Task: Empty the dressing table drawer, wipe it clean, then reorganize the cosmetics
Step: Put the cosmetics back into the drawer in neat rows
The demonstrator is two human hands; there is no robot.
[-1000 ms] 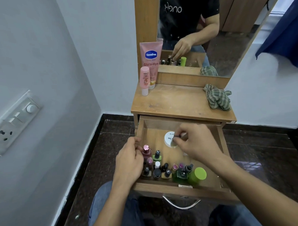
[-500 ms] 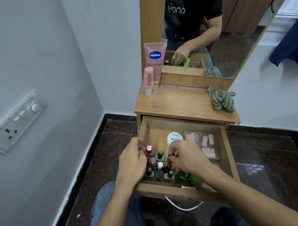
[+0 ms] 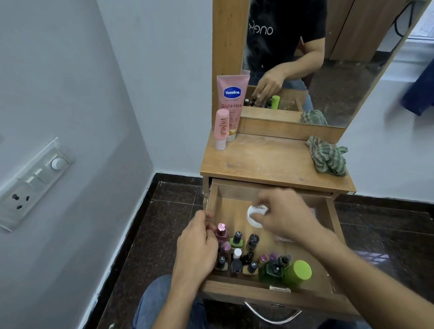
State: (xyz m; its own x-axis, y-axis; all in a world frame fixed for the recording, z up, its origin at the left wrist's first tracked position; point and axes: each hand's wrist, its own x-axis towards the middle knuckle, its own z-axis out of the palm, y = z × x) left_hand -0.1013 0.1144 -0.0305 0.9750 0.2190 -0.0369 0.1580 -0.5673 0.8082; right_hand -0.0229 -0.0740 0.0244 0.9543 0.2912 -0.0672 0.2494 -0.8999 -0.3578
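Observation:
The wooden drawer (image 3: 333, 236) of the dressing table stands pulled out. Several nail polish bottles (image 3: 239, 259) stand in rows at its front left, with a green-capped bottle (image 3: 297, 272) at the front right. My right hand (image 3: 284, 216) grips a white round jar (image 3: 254, 217) at the drawer's middle and holds it tilted. My left hand (image 3: 196, 248) lies at the drawer's left side, fingers curled round a pink-capped polish bottle (image 3: 222, 232). A clear packet (image 3: 283, 238) is mostly hidden under my right wrist.
On the tabletop (image 3: 267, 160) stand a pink Vaseline tube (image 3: 232, 99) and a small pink bottle (image 3: 221, 128) at the back left; a checked cloth (image 3: 327, 158) lies at the right. A mirror (image 3: 330, 62) rises behind. A wall with a switchboard (image 3: 32, 183) is close on the left.
My right hand dropped to the polish rows, left a dark-capped bottle beside the green one, then went back up and took the white jar. My left hand stayed by the pink-capped bottle.

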